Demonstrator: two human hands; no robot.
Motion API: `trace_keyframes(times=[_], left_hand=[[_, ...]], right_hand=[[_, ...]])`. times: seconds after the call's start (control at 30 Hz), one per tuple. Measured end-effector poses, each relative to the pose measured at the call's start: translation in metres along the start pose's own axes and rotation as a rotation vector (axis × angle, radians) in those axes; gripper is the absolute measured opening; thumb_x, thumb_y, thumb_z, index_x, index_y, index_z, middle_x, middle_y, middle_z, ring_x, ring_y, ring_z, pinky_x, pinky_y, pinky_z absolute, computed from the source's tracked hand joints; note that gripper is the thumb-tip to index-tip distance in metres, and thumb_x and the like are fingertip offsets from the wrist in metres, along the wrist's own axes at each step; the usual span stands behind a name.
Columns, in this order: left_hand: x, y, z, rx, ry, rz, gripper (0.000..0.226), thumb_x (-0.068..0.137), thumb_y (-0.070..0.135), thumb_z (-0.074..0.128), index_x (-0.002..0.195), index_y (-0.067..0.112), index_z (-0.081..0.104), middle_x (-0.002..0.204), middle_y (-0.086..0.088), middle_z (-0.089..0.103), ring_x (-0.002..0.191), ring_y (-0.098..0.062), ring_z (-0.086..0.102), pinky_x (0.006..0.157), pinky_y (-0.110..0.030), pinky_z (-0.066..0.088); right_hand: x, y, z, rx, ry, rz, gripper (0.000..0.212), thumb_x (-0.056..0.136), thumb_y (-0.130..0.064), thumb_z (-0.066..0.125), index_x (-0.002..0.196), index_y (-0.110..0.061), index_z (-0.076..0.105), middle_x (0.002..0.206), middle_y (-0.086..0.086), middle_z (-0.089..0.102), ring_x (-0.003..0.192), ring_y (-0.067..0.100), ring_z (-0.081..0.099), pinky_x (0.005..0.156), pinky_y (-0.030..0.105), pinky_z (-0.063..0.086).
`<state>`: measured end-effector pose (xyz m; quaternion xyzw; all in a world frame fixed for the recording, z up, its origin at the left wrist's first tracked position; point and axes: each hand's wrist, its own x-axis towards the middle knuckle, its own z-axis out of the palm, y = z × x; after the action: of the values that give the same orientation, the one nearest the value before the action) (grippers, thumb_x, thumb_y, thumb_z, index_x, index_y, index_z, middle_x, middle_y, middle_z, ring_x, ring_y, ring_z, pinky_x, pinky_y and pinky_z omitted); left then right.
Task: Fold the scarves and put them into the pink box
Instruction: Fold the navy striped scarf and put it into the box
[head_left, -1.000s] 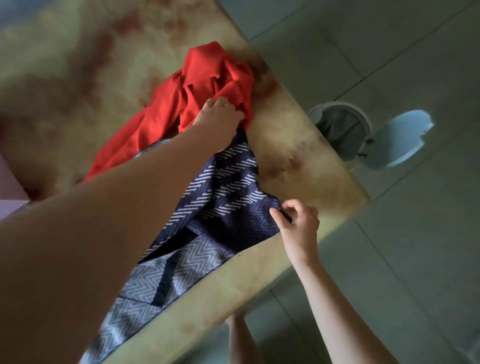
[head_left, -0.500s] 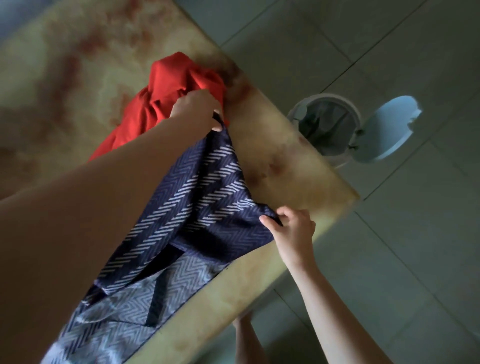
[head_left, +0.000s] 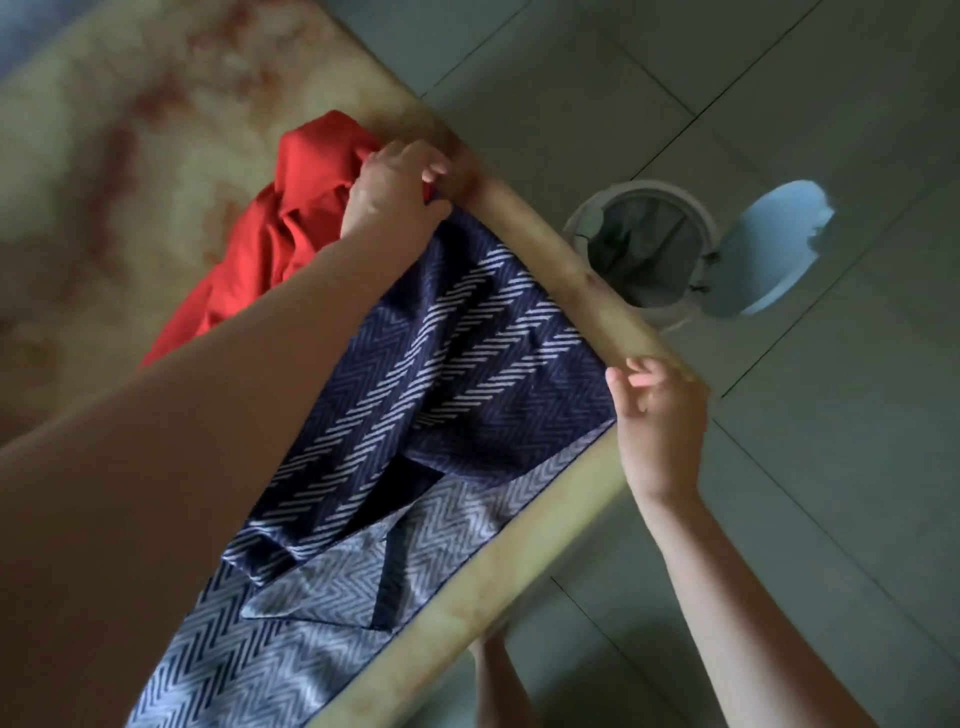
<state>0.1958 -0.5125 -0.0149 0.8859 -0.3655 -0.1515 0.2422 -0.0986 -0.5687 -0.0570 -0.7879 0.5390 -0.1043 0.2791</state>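
The left hand has its fingers curled tight, pinching one corner of the navy scarf at the far edge of the counter. The right hand pinches the other corner between thumb and bent fingers, nearly closed, right at the counter's rounded rim. Between the two sets of fingers the scarf's edge stretches taut along that rim. The cloth is soft woven stuff with a pale herringbone zigzag on dark blue; nearer the person it folds back to a lighter grey-white face and lies in loose layers. Just behind the left fingers a plain red scarf sits crumpled in a heap, touching the hand. The counter is glossy, cream marbled with reddish blotches. Beyond the right fingers, on the tiled floor, stands a round white bin with its lid flipped open.
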Motion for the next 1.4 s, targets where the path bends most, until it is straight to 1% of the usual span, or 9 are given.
trace_keyframes(times=[0.13, 0.4, 0.6, 0.73, 0.8, 0.97, 1.1, 1.27, 1.4], left_hand=[[-0.042, -0.024, -0.005, -0.051, 0.095, -0.028, 0.031, 0.077, 0.009, 0.062, 0.108, 0.013, 0.063, 0.11, -0.009, 0.062, 0.106, -0.028, 0.055, 0.097, -0.037, 0.041], [-0.222, -0.069, -0.023, -0.097, 0.448, -0.407, 0.025, 0.08, 0.0, 0.062, 0.105, 0.006, 0.06, 0.102, -0.015, 0.055, 0.096, -0.029, 0.049, 0.09, -0.037, 0.04], [-0.335, -0.099, -0.015, -0.22, 0.532, -1.048, 0.033, 0.08, 0.007, 0.067, 0.11, -0.001, 0.055, 0.113, -0.026, 0.052, 0.109, -0.037, 0.043, 0.099, -0.045, 0.031], [-0.36, -0.111, -0.008, -0.833, 0.376, -1.329, 0.028, 0.085, 0.024, 0.061, 0.09, -0.003, 0.059, 0.078, -0.021, 0.063, 0.071, -0.034, 0.056, 0.062, -0.038, 0.044], [-0.363, -0.104, -0.009, -0.938, 0.238, -1.37, 0.022, 0.088, 0.029, 0.059, 0.073, 0.013, 0.058, 0.065, -0.006, 0.06, 0.066, -0.024, 0.053, 0.061, -0.03, 0.039], [-0.377, -0.077, -0.011, -1.247, -0.018, -1.519, 0.024, 0.093, 0.038, 0.054, 0.084, 0.015, 0.058, 0.078, -0.004, 0.063, 0.071, -0.021, 0.061, 0.065, -0.028, 0.047], [-0.385, -0.075, -0.007, -1.444, 0.121, -1.569, 0.025, 0.086, 0.034, 0.063, 0.088, 0.01, 0.063, 0.073, -0.003, 0.066, 0.067, -0.017, 0.063, 0.063, -0.027, 0.047], [-0.383, -0.072, 0.003, -1.124, 0.202, -1.463, 0.033, 0.069, 0.035, 0.08, 0.091, 0.012, 0.069, 0.062, 0.004, 0.06, 0.052, -0.011, 0.055, 0.056, -0.027, 0.049], [-0.387, -0.074, 0.007, -1.071, 0.297, -1.467, 0.025, 0.081, 0.017, 0.068, 0.101, 0.003, 0.063, 0.074, -0.004, 0.062, 0.057, -0.017, 0.06, 0.06, -0.033, 0.057]], right_hand=[[-0.032, -0.017, 0.007, -0.032, -0.025, -0.241, 0.025, 0.086, -0.037, 0.061, 0.104, -0.019, 0.066, 0.098, 0.0, 0.062, 0.093, 0.028, 0.055, 0.087, 0.028, 0.031], [-0.141, -0.058, 0.052, -0.083, -0.399, -0.631, 0.047, 0.074, -0.032, 0.074, 0.118, -0.029, 0.056, 0.114, -0.005, 0.053, 0.103, 0.018, 0.044, 0.09, 0.032, 0.041], [-0.177, -0.08, 0.076, -0.207, -0.457, -0.857, 0.038, 0.062, -0.032, 0.084, 0.095, -0.025, 0.065, 0.109, -0.004, 0.054, 0.103, 0.019, 0.044, 0.086, 0.033, 0.041], [-0.19, -0.078, 0.081, -0.191, -0.377, -0.887, 0.021, 0.068, -0.032, 0.078, 0.077, -0.022, 0.061, 0.091, -0.008, 0.061, 0.099, 0.018, 0.044, 0.086, 0.032, 0.031], [-0.201, -0.074, 0.077, -0.185, -0.358, -0.937, 0.016, 0.076, -0.036, 0.066, 0.074, -0.022, 0.059, 0.087, -0.01, 0.061, 0.096, 0.018, 0.046, 0.086, 0.033, 0.032], [-0.235, -0.064, 0.062, -0.179, -0.31, -0.98, 0.019, 0.084, -0.037, 0.057, 0.071, -0.024, 0.064, 0.083, -0.011, 0.064, 0.092, 0.019, 0.048, 0.086, 0.032, 0.031], [-0.254, -0.062, 0.059, -0.204, -0.277, -0.933, 0.015, 0.083, -0.033, 0.057, 0.076, -0.026, 0.068, 0.086, -0.01, 0.066, 0.092, 0.019, 0.049, 0.088, 0.034, 0.03], [-0.26, -0.058, 0.057, -0.242, -0.37, -0.988, 0.009, 0.078, -0.026, 0.059, 0.078, -0.027, 0.068, 0.085, -0.012, 0.064, 0.09, 0.018, 0.047, 0.086, 0.031, 0.027], [-0.251, -0.069, 0.053, -0.276, -0.446, -1.005, 0.025, 0.074, -0.016, 0.053, 0.091, -0.027, 0.069, 0.093, -0.01, 0.064, 0.096, 0.018, 0.045, 0.088, 0.031, 0.028]])
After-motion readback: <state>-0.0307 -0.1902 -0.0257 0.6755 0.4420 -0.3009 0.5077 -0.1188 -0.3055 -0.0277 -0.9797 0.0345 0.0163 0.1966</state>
